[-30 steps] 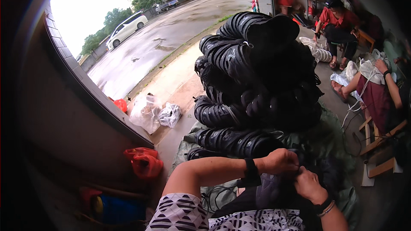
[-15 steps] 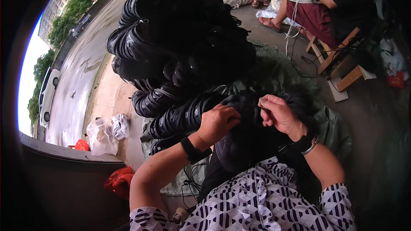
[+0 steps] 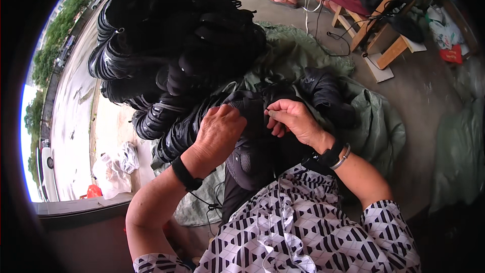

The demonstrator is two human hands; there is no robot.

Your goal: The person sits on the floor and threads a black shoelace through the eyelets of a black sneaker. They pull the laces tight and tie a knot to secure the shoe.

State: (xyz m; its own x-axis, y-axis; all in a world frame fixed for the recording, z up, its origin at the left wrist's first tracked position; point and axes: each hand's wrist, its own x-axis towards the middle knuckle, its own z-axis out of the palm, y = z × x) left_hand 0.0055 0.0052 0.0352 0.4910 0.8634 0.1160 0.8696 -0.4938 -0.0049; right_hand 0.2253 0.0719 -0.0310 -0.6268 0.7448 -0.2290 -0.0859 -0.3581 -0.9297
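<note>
A black piece that looks like a shoe upper (image 3: 246,164), with grey mesh on it, lies over my lap between my arms. Over its left side my left hand (image 3: 220,130) is closed, its fingers curled down and their tips hidden. Thumb and forefinger of my right hand (image 3: 293,120) pinch together just across from it; whatever is between them is too small and dark to name. Beyond my left hand rises a large heap of similar black uppers (image 3: 174,73), nested in long rows. Another dark bundle (image 3: 328,96) lies past my right hand.
A green tarp (image 3: 376,121) spreads under the heap. At far right stands a wooden stool (image 3: 374,23) with a person seated by it, cables (image 3: 348,45) near its legs. White plastic bags (image 3: 112,174) sit at left, by a low ledge (image 3: 81,207).
The view has swung right and down, so the heap and stool appear farther left. My hands stay close together, the left fingers more curled. More of the grey mesh in my lap shows.
</note>
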